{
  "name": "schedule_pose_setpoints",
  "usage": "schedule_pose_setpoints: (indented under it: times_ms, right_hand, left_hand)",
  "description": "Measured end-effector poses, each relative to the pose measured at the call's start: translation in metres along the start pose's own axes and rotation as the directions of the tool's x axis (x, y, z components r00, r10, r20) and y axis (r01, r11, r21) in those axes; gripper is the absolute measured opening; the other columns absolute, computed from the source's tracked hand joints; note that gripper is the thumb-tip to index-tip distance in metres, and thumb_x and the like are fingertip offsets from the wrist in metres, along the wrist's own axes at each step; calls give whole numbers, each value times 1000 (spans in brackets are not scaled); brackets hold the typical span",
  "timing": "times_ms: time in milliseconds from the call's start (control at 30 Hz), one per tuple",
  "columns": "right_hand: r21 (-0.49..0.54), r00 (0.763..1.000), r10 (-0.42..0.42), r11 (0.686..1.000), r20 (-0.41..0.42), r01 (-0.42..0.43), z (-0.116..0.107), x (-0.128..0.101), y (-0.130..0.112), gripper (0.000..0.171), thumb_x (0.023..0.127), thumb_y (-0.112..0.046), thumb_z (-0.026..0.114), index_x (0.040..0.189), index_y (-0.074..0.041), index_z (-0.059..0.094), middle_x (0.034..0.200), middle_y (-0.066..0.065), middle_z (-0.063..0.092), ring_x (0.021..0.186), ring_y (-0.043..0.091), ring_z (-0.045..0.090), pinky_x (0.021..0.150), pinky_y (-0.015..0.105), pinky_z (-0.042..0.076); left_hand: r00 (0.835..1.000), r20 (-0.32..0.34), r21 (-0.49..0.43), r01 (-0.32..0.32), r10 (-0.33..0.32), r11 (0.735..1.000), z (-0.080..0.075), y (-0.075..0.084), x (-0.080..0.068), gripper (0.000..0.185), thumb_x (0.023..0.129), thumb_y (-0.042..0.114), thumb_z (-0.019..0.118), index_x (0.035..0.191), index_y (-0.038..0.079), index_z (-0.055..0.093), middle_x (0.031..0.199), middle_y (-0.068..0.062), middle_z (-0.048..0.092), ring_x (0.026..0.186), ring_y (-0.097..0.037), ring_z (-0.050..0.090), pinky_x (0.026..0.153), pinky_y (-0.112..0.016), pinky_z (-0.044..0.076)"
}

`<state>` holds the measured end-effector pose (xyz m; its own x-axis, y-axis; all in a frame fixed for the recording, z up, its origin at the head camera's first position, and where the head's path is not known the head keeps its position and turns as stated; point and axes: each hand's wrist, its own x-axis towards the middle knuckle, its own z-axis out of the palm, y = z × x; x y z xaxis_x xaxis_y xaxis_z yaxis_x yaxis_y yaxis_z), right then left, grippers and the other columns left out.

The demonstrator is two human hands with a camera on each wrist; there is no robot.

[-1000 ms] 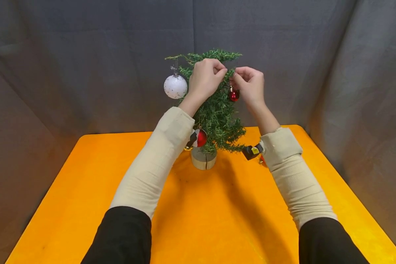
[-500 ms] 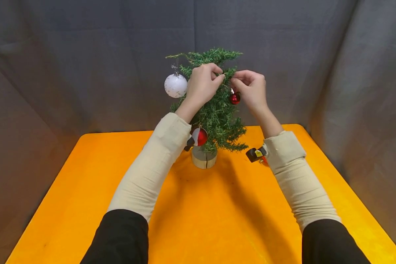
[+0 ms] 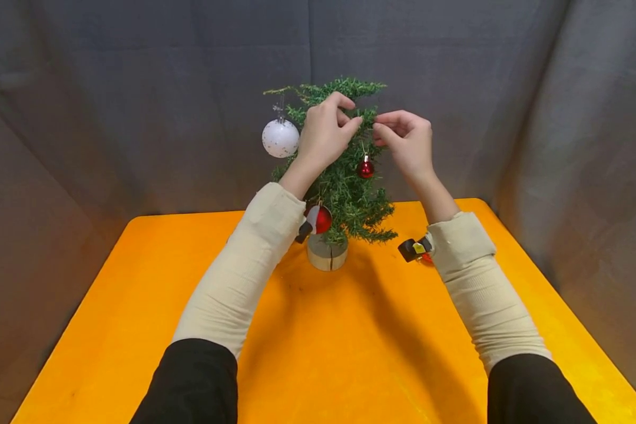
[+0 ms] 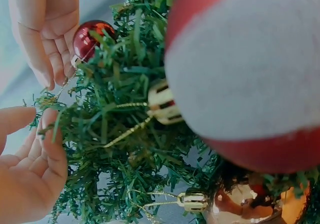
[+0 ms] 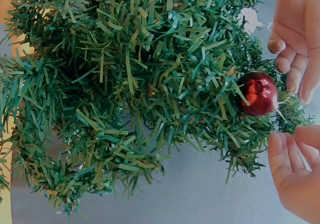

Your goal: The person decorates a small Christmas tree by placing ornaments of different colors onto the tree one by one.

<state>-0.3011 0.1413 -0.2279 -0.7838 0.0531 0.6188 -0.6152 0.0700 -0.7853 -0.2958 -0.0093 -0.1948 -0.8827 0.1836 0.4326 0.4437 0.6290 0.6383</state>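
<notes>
Fingertips of both hands meet at an upper branch of the small green tree (image 3: 350,176). Left hand (image 3: 323,132) has thumb and forefinger curled together on the branch tip, pinching the needles; other fingers bent behind. Right hand (image 3: 408,141) sits just beside it, fingers loosely curled, thumb and forefinger close together at the gold hanging thread; whether they actually grip the thread cannot be told. Small red bauble (image 3: 365,168) hangs on that thread just below the gap between the hands, against the foliage, touching neither palm. Wrist views confirm: small red bauble (image 4: 90,38) (image 5: 259,93) dangles between both sets of fingers. White bauble (image 3: 280,138) hangs on a branch left of the left hand. Red-and-white bauble (image 3: 320,219) hangs low, near the left sleeve. Tree stands in a cylindrical base (image 3: 327,254) on the orange table (image 3: 350,353), grey cloth behind.
</notes>
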Motion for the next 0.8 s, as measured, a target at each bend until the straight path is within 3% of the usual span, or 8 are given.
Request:
schedule_pose_setpoints:
  times_ms: [167, 367, 533, 800]
  right_hand:
    - [-6, 999, -34, 999, -8, 34, -3, -4, 0, 11, 80, 5, 61, 87, 14, 62, 68, 1, 63, 57, 16, 59, 60, 22, 50]
    - [-30, 994, -105, 994, -2, 105, -8, -8, 3, 9, 80, 6, 61, 85, 13, 63, 68, -2, 63, 57, 13, 59, 61, 23, 50]
    - [-7, 994, -110, 994, -7, 110, -14, -11, 6, 5, 80, 7, 60, 82, 6, 65, 67, -1, 63, 56, 16, 59, 60, 23, 51]
    - [17, 995, -101, 995, -14, 101, -19, -14, 7, 4, 80, 7, 61, 81, 7, 65, 66, 0, 62, 54, 11, 58, 59, 22, 50]
  left_hand:
    - [999, -16, -4, -33, 33, 999, -1, -1, -5, 23, 88, 27, 56, 103, 9, 55, 87, -2, 59, 72, -11, 54, 61, -22, 42]
    - [990, -60, -77, -132, 128, 988, -2, -2, -16, 20, 87, 22, 59, 97, 5, 58, 82, -4, 60, 72, -12, 55, 65, -21, 43]
    - [983, -75, -129, -177, 169, 976, -3, 0, -24, 17, 86, 19, 60, 94, 3, 60, 81, -5, 61, 71, -12, 56, 66, -19, 44]
    - [975, -63, -110, -221, 215, 969, -1, 2, -34, 16, 86, 17, 61, 94, 4, 62, 85, -5, 63, 70, -11, 57, 66, -18, 44]
